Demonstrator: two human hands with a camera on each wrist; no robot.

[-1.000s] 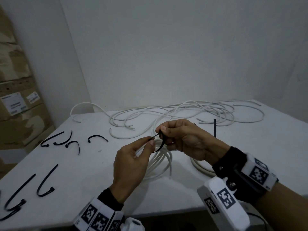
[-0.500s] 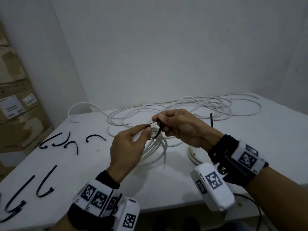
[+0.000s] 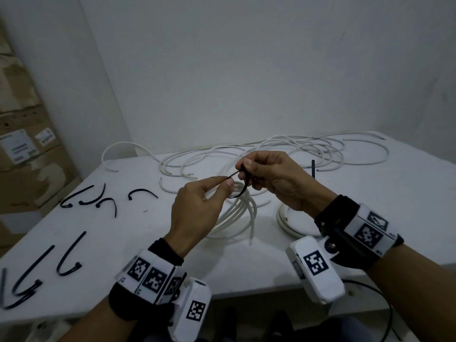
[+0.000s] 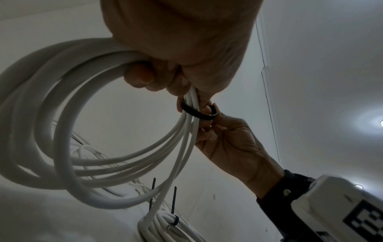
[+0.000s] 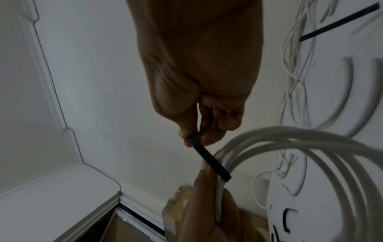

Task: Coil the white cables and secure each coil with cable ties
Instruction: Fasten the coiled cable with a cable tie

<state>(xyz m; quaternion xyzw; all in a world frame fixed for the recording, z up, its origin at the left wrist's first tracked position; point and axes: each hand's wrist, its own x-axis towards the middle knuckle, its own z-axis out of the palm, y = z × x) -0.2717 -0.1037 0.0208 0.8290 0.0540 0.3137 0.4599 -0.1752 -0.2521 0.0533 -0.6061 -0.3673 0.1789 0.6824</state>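
I hold the white cable coil above the table in my left hand, whose thumb and forefinger pinch the tail of the black cable tie looped around it; my right hand pinches the tie's head

Loose ties left on table, cable tangle behind

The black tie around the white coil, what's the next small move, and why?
Probably thread the tip into the head and pull snug. The black tie loops loosely round the white coil; the left hand pinches its thin end, the right hand pinches the other.
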